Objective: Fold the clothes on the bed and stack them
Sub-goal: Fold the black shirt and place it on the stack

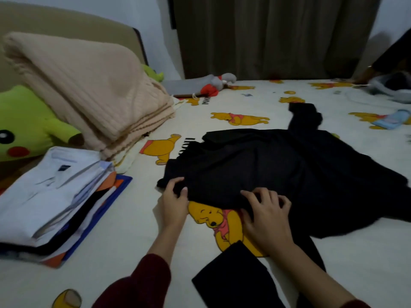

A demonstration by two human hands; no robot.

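Fingers of the left hand curl around the near left edge of the black garment, thumb pinching the cloth, while the right hand bends its own onto the near hem further right, bunching the fabric. At far left a green plush toy leans by a folded beige blanket. Just in front of them sits the stack of folded clothes, a white shirt on top, well left of the hands. The black garment lies spread flat across the middle of the bed, one sleeve reaching toward the far side. Another dark piece lies near the right forearm. A small light blue item rests at far right
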